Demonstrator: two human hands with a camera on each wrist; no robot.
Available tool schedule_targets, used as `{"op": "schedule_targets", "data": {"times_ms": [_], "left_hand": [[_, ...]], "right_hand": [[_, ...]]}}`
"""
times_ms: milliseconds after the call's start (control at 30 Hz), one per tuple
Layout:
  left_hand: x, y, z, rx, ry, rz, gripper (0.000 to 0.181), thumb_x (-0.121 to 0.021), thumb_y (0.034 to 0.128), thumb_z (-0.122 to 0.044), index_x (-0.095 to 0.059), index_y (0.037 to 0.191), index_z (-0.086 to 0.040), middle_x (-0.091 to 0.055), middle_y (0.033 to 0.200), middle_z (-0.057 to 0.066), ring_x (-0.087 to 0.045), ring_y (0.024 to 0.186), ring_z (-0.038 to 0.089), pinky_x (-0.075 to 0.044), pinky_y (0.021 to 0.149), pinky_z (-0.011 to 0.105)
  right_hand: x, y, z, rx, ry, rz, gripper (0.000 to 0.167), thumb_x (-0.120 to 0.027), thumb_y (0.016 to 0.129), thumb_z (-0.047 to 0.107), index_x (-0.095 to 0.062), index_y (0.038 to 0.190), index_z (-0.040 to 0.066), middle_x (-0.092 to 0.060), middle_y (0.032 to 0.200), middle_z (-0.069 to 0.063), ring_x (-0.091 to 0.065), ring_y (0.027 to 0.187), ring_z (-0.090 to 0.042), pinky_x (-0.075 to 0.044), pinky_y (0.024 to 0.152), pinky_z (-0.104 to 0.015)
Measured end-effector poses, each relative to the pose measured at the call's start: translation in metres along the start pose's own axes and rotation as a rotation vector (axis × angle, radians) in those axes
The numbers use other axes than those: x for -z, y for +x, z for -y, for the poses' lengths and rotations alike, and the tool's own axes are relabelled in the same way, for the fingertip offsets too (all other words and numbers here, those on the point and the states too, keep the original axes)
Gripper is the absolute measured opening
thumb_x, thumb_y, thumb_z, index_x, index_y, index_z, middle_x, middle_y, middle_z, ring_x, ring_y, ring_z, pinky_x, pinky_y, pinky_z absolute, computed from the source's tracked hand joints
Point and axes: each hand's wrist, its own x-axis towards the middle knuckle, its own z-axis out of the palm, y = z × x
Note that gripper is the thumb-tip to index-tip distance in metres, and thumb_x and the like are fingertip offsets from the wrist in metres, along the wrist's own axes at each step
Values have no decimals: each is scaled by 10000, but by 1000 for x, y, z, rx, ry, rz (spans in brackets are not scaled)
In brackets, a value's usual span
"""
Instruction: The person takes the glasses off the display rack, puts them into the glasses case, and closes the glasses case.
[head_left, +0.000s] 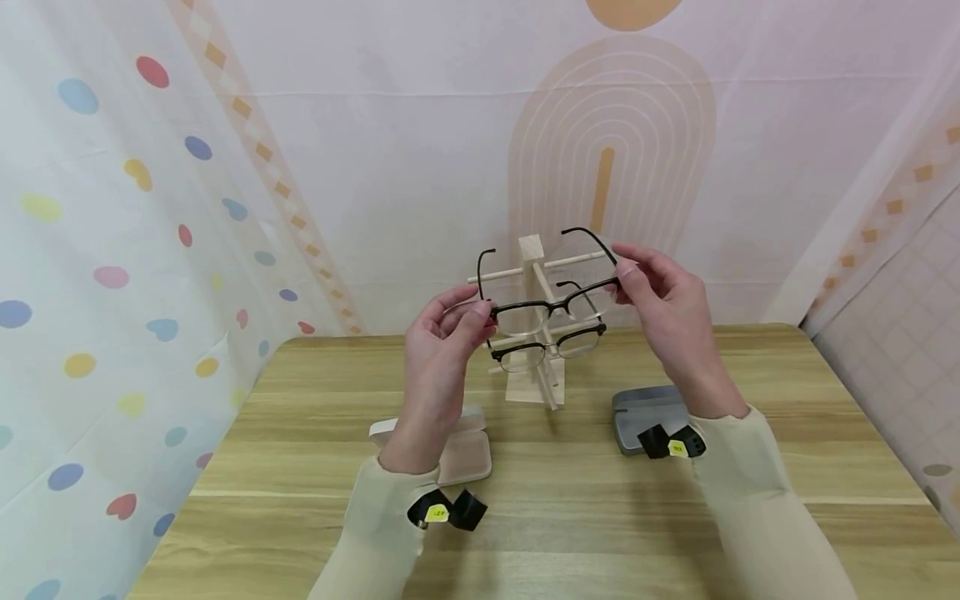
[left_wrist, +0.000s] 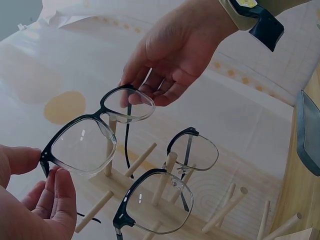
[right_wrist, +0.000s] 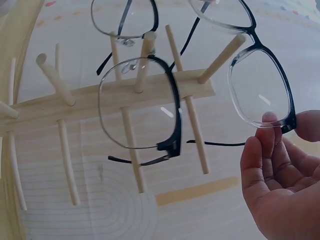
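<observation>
Both hands hold one pair of black-topped, clear-rimmed glasses (head_left: 558, 307) by its two hinge corners, temples pointing away toward the wooden stand (head_left: 532, 250). The left hand (head_left: 442, 367) pinches one corner between thumb and fingers; the right hand (head_left: 678, 325) pinches the other. In the left wrist view the held glasses (left_wrist: 82, 145) are beside the stand's upper end. A second pair, half-rimmed with black tops (head_left: 600, 330), rests on the stand just below; its lens (right_wrist: 140, 110) is near a peg in the right wrist view. Whether the held pair touches a peg I cannot tell.
On the wooden table (head_left: 555, 517), an open pale case (head_left: 467, 457) lies beneath the left forearm. A grey case (head_left: 647, 408) sits near the right wrist. Patterned cloth (head_left: 390, 167) hangs behind the table and along its left side.
</observation>
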Motion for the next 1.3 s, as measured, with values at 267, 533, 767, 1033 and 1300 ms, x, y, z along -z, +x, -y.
{"op": "schedule_targets", "data": {"times_ms": [267, 533, 767, 1033, 1300], "left_hand": [[0, -7, -3, -19, 22, 35, 289, -670, 954, 65, -624, 1237, 27, -751, 985, 69, -720, 868, 151, -603, 831, 294], [0, -15, -4, -40, 57, 49, 297, -672, 947, 68, -618, 1237, 36, -732, 968, 63, -727, 925, 158, -600, 846, 302], [2, -23, -4, -50, 93, 60, 339, -689, 937, 58, -611, 1266, 39, -716, 993, 58, -727, 1004, 204, -590, 894, 309], [4, -33, -4, -68, 106, 67, 337, -697, 925, 74, -622, 1250, 23, -727, 1023, 87, -722, 987, 209, -593, 884, 294], [4, -41, -1, -86, 139, 66, 365, -714, 897, 99, -615, 1247, 67, -746, 1013, 84, -721, 980, 257, -597, 860, 281]], "right_hand": [[7, -12, 8, 14, -9, -2, 390, -600, 1064, 268, -622, 1408, 86, -682, 1016, -49, -640, 922, -205, -536, 864, -216], [11, -22, 11, 39, -7, -14, 381, -613, 1060, 242, -620, 1414, 100, -686, 1036, -35, -649, 925, -176, -527, 870, -212], [12, -32, 14, 87, -3, -34, 359, -617, 1059, 203, -632, 1397, 83, -708, 1016, -37, -656, 943, -187, -533, 876, -216], [13, -45, 14, 112, -15, -57, 327, -632, 1045, 149, -657, 1363, 73, -718, 981, -19, -614, 872, -158, -506, 749, -209], [16, -57, 14, 136, 73, -58, 319, -641, 1018, 36, -656, 1337, 17, -727, 946, -75, -666, 752, -159, -583, 735, -208]]}}
